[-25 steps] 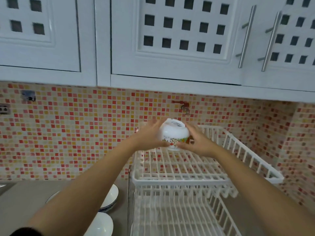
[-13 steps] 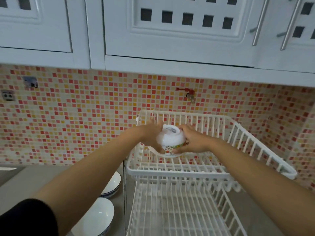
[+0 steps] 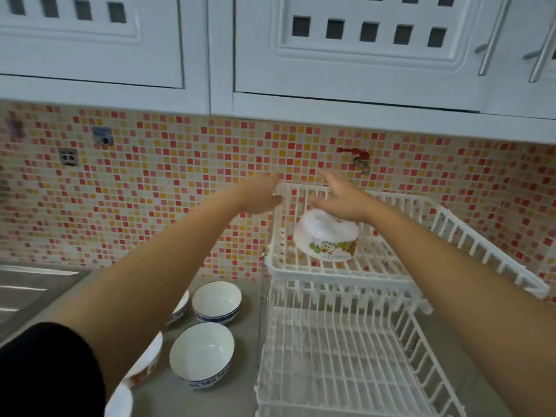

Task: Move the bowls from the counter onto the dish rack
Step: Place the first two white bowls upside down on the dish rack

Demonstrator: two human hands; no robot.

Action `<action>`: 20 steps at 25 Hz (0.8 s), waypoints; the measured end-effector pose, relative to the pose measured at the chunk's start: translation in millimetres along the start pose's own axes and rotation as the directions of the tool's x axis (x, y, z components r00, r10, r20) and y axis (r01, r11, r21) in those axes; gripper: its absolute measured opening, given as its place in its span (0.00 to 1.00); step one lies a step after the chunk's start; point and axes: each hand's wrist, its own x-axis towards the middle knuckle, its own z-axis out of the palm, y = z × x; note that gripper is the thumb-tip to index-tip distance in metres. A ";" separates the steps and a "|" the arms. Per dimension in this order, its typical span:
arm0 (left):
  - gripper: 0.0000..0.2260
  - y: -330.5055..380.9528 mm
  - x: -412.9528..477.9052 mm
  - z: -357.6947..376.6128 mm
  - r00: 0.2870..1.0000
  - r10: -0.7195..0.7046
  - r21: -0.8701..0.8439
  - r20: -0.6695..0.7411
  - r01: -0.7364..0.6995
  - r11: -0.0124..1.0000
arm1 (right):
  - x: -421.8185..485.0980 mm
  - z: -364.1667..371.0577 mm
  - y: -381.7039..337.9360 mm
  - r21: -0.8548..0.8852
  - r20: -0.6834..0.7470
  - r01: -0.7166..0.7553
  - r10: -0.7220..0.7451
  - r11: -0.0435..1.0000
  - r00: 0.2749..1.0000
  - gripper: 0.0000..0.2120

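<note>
On the grey counter (image 3: 228, 395) nearest the camera sits a white bowl with a blue band (image 3: 201, 354), open side up; another like it (image 3: 217, 302) stands just behind, and more bowls are partly hidden under the left forearm. To the right rises the white two-tier dish rack (image 3: 337, 350). On its upper tier a cartoon-printed bowl (image 3: 327, 238) rests upside down. Above it both hands hold nothing — the left hand (image 3: 259, 195) and right hand (image 3: 341, 197) have fingers spread loosely, blurred.

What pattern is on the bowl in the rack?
White bowl with a cartoon animal and green leaves; head view.
</note>
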 end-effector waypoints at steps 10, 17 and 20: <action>0.25 -191.0 -169.0 48.9 0.828 -0.521 0.112 0.205 0.510 0.853 | 20.0 195.3 -197.8 0.054 0.058 0.126 -0.129 0.991 0.990 0.28; 0.25 -253.7 -296.3 174.5 0.608 -0.654 0.132 0.450 0.679 0.722 | -59.4 385.5 -218.0 0.071 0.410 -0.166 0.123 0.984 0.904 0.30; 0.26 -258.9 -329.9 221.2 0.495 -0.669 0.179 0.555 0.714 0.677 | -81.7 435.2 -213.8 0.099 0.547 -0.328 0.225 0.939 0.807 0.31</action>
